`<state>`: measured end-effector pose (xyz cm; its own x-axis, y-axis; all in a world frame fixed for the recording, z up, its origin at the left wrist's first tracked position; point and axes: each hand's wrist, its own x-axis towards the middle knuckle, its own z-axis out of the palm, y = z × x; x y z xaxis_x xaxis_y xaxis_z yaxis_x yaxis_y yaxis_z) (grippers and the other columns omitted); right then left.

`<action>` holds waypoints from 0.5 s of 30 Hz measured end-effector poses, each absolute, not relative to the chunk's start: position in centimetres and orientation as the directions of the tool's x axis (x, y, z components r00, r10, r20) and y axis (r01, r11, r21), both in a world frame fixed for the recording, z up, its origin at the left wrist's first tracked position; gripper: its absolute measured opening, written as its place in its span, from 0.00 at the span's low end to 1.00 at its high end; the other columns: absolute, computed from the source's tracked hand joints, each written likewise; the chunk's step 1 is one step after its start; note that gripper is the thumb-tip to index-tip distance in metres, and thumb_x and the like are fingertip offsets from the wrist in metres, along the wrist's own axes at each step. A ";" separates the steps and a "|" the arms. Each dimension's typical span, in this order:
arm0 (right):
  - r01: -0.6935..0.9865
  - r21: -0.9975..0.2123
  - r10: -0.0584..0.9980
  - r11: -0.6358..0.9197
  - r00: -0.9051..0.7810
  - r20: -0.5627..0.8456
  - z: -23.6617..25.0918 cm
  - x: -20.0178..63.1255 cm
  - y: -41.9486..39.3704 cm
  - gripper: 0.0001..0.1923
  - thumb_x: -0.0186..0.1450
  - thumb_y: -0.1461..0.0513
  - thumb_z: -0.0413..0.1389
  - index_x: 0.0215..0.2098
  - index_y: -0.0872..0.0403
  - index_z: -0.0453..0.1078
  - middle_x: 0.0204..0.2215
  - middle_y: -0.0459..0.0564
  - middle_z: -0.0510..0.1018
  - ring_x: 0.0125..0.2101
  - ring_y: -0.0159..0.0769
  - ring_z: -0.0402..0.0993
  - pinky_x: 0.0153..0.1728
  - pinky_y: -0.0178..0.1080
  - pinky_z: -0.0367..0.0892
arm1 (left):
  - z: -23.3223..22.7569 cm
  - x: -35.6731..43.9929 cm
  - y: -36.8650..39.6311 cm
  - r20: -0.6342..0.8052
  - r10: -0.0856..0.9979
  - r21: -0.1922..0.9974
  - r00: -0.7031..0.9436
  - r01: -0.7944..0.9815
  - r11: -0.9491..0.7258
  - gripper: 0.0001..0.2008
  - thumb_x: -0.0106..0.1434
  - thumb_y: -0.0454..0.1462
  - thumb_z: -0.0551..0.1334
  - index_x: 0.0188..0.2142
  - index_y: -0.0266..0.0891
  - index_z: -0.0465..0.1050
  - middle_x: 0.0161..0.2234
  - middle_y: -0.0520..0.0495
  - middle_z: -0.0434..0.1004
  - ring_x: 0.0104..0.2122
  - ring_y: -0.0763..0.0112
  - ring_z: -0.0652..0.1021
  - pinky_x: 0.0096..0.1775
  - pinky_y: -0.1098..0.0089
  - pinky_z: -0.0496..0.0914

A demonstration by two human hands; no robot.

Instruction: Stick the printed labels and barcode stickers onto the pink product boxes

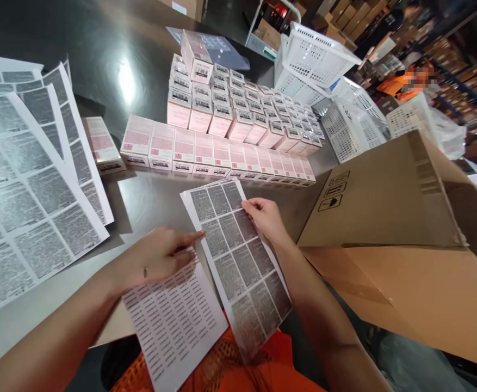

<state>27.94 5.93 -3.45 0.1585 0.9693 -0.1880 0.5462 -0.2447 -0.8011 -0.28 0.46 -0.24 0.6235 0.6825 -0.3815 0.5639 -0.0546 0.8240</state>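
My right hand (266,219) pinches the upper right edge of a thin stack of label sheets (238,256), printed with large blocks of dense text. The stack slants down toward my lap. My left hand (160,256) has its index finger stretched to the stack's left edge. Its thumb lies on a sheet of small labels (177,321) printed in short rows, which hangs past the table edge; the curled fingers are mostly hidden. Ahead stands a row of pink boxes (184,148), with many more boxes (222,117) with barcodes packed behind it.
More large label sheets (30,190) spread over the left of the metal table (99,32), beside a single pink box (101,142). An open cardboard carton (369,201) stands close on my right. White plastic baskets (315,57) are stacked behind. A person in orange (401,84) is in the background.
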 end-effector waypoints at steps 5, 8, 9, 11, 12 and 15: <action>0.641 -0.739 0.977 -0.209 0.164 -0.134 -3.5 27.7 5.9 0.16 0.57 0.50 0.59 0.26 0.54 0.76 0.21 0.46 0.75 0.23 0.34 0.68 0.24 0.35 0.58 | -0.7 -0.3 0.6 -0.383 0.674 0.825 0.632 0.562 -0.058 0.20 0.65 0.45 0.53 0.46 0.40 0.80 0.39 0.46 0.85 0.33 0.59 0.81 0.32 0.69 0.67; 0.679 -0.708 0.980 -0.193 0.166 -0.108 -3.3 27.4 5.7 0.15 0.58 0.51 0.59 0.26 0.54 0.76 0.22 0.46 0.77 0.25 0.35 0.70 0.27 0.36 0.60 | -0.9 -0.3 0.6 -0.380 0.673 0.829 0.635 0.556 -0.057 0.20 0.65 0.45 0.54 0.47 0.41 0.80 0.36 0.47 0.85 0.36 0.57 0.82 0.32 0.69 0.67; 0.690 -0.699 0.981 -0.187 0.164 -0.100 -3.2 27.2 5.6 0.14 0.58 0.51 0.59 0.26 0.53 0.76 0.22 0.46 0.77 0.25 0.36 0.71 0.28 0.36 0.60 | -1.0 -0.3 0.6 -0.378 0.675 0.828 0.634 0.557 -0.059 0.20 0.65 0.45 0.54 0.47 0.41 0.79 0.35 0.48 0.85 0.35 0.57 0.82 0.32 0.69 0.67; 0.709 -0.683 0.983 -0.176 0.161 -0.086 -3.0 27.0 5.5 0.13 0.58 0.52 0.59 0.25 0.53 0.75 0.21 0.45 0.77 0.25 0.36 0.71 0.30 0.37 0.61 | -0.9 -0.3 0.6 -0.374 0.680 0.825 0.631 0.561 -0.066 0.20 0.65 0.46 0.54 0.48 0.41 0.79 0.33 0.48 0.85 0.35 0.57 0.82 0.31 0.69 0.67; 0.717 -0.676 0.984 -0.171 0.160 -0.079 -2.9 26.9 5.5 0.12 0.58 0.53 0.59 0.24 0.52 0.74 0.21 0.45 0.76 0.25 0.36 0.71 0.31 0.37 0.62 | -0.9 -0.3 0.6 -0.372 0.681 0.824 0.631 0.562 -0.070 0.20 0.65 0.46 0.54 0.48 0.41 0.79 0.32 0.49 0.84 0.35 0.57 0.82 0.31 0.69 0.67; 0.732 -0.660 0.981 -0.169 0.189 -0.041 -3.0 26.9 5.8 0.10 0.55 0.54 0.62 0.23 0.51 0.70 0.22 0.44 0.75 0.26 0.36 0.70 0.33 0.38 0.64 | -0.8 -0.4 0.6 -0.372 0.676 0.827 0.636 0.558 -0.069 0.21 0.65 0.46 0.54 0.48 0.42 0.79 0.31 0.49 0.84 0.34 0.57 0.82 0.30 0.69 0.66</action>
<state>26.86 5.77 -3.03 0.1892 0.9811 -0.0413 0.7319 -0.1689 -0.6601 -0.39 0.60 -0.84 0.6356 0.6764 -0.3720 0.5575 -0.0689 0.8273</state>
